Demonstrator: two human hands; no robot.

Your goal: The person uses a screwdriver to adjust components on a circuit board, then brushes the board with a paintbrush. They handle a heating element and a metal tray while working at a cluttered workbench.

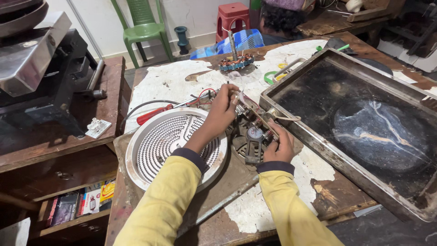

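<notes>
Both hands' grip closes on wired assembly (253, 119) beside glass-topped tray (291, 120).

Both arms in yellow sleeves with dark cuffs, reaching forward. Left hand (221, 110) beyond the round white perforated metal disc (175, 142), wrist slightly raised, fingers curled, grip closed on a small part. Right hand (281, 146) right of the disc, lower, palm down, fingers bent and pressing.

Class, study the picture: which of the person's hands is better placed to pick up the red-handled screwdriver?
Probably the left hand: it is nearer the red-handled screwdriver, which lies on its side. The right hand is farther off, at the small circuit board.
</notes>
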